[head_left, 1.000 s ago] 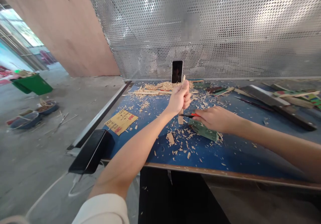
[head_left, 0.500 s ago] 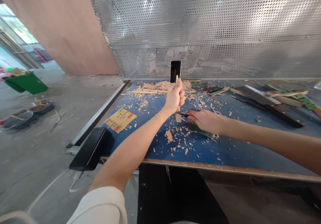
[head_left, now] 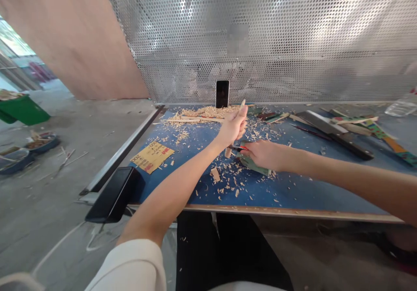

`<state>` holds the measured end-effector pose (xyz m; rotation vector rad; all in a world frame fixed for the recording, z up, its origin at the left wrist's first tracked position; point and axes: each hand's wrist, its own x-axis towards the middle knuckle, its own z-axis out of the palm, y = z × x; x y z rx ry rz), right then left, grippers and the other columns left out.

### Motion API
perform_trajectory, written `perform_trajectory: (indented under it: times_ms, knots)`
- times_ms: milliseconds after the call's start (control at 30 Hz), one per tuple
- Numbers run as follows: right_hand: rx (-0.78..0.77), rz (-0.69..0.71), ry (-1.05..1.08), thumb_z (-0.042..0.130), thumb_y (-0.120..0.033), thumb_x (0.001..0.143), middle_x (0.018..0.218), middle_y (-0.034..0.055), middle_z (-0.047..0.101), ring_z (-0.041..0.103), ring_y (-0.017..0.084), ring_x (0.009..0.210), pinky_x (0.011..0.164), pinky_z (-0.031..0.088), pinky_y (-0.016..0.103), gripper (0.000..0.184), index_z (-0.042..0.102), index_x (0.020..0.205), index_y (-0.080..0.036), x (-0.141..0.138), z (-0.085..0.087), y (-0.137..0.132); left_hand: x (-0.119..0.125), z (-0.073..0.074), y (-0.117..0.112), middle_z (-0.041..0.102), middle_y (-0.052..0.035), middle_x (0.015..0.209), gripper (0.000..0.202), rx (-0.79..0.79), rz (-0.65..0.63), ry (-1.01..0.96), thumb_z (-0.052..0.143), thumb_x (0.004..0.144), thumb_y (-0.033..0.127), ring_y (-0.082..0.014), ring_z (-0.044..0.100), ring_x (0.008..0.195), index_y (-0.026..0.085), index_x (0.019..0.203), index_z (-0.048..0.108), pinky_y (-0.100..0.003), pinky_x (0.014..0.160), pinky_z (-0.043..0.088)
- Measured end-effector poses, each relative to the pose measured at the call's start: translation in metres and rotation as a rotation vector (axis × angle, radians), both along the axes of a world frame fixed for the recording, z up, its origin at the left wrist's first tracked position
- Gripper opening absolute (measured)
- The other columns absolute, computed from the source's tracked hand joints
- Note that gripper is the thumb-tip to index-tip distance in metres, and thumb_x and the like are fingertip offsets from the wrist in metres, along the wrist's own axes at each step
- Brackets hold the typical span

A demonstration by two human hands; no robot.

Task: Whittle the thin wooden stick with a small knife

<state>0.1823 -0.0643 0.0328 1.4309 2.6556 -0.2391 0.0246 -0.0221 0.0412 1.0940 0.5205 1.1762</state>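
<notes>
Over the middle of the blue table (head_left: 293,186), the left hand (head_left: 233,126) is closed in a fist around a wooden stick (head_left: 228,152), holding it tilted, with its upper end poking out above the knuckles and leaning right, and its lower end coming out below the fist, down at the tabletop. Just right of that fist and a little lower, the right hand (head_left: 263,154) is wrapped around a knife (head_left: 237,148) with a red and black handle. The tip of the knife reaches left to the stick's lower part, just under the left fist (whether the blade bites into the wood is too small to tell). Under the right hand lies a green flat piece (head_left: 256,167), resting on the table.

Below both grips, towards the near edge, wood shavings (head_left: 228,183) are scattered across the blue surface. Beyond the left fist a thicker pile of shavings (head_left: 208,110) lies by a phone (head_left: 222,94) that stands upright against the perforated metal screen (head_left: 293,43). Well left of the fist lies a yellow card (head_left: 151,157), and nearer the corner a black device (head_left: 112,193) hangs over the table's edge. Well right of the knife hand rest a long dark blade (head_left: 332,130) and, at the far edge, a clear plastic bottle (head_left: 402,107).
</notes>
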Motion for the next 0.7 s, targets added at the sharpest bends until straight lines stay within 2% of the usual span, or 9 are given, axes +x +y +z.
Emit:
perform_trajectory:
  times_ms: [100,167,233,400,500,600,700]
  knots:
    - [-0.002,0.06,-0.106,0.035,-0.045,0.112,0.09,0.0167,0.074,0.068,0.026,0.078,0.07,0.043,0.035,0.048,0.071,0.101,-0.014,0.001,0.016,0.003,0.01,0.0,-0.004,0.033,0.0083,0.044,0.041,0.065,-0.071,0.068,0.061,0.103,0.046,-0.0046,0.023,0.033,0.023,0.072,0.047,-0.022,0.036,0.009]
    - [0.003,0.086,-0.144,0.037,-0.043,0.112,0.091,0.0174,0.074,0.068,0.026,0.08,0.071,0.043,0.035,0.046,0.071,0.1,-0.013,-0.001,0.019,0.003,0.011,0.0,-0.005,0.034,0.0083,0.043,0.042,0.086,-0.086,0.087,0.062,0.102,0.047,-0.0046,0.023,0.033,0.023,0.072,0.046,-0.022,0.036,0.009]
    - [-0.007,0.076,-0.098,0.038,-0.042,0.112,0.091,0.0162,0.075,0.069,0.025,0.08,0.072,0.042,0.034,0.045,0.071,0.1,-0.014,-0.003,0.016,0.001,0.007,0.0,-0.003,0.032,0.0094,0.044,0.043,0.07,-0.051,0.066,0.061,0.102,0.049,-0.0043,0.021,0.033,0.023,0.073,0.044,-0.022,0.035,0.008]
    - [-0.013,-0.032,0.057,0.03,-0.043,0.114,0.094,0.0165,0.075,0.07,0.024,0.077,0.067,0.039,0.034,0.05,0.07,0.106,-0.014,-0.016,-0.001,-0.007,-0.014,-0.001,0.009,0.023,0.0116,0.045,0.052,-0.054,0.153,-0.054,0.058,0.102,0.058,-0.004,0.016,0.032,0.024,0.071,0.035,-0.022,0.034,0.006]
    - [-0.015,-0.075,0.078,0.031,-0.042,0.114,0.095,0.0177,0.075,0.071,0.025,0.078,0.065,0.038,0.034,0.049,0.069,0.108,-0.013,-0.022,-0.007,-0.013,-0.021,-0.002,0.014,0.024,0.0111,0.046,0.054,-0.074,0.187,-0.065,0.055,0.102,0.061,-0.004,0.017,0.032,0.024,0.071,0.034,-0.022,0.034,0.007]
    - [0.002,-0.093,0.061,0.031,-0.04,0.114,0.096,0.0177,0.076,0.072,0.025,0.078,0.065,0.038,0.033,0.046,0.069,0.108,-0.013,-0.022,-0.008,-0.017,-0.017,-0.001,0.012,0.024,0.0111,0.046,0.052,-0.053,0.164,-0.034,0.054,0.103,0.06,-0.0044,0.017,0.032,0.024,0.071,0.036,-0.022,0.034,0.007]
    - [0.002,-0.052,0.054,0.032,-0.041,0.114,0.096,0.0162,0.076,0.072,0.024,0.08,0.068,0.041,0.032,0.046,0.069,0.106,-0.015,-0.016,-0.003,-0.017,-0.006,0.001,0.003,0.027,0.0105,0.045,0.047,-0.004,0.046,0.03,0.057,0.103,0.055,-0.0048,0.019,0.032,0.024,0.072,0.042,-0.023,0.035,0.007]
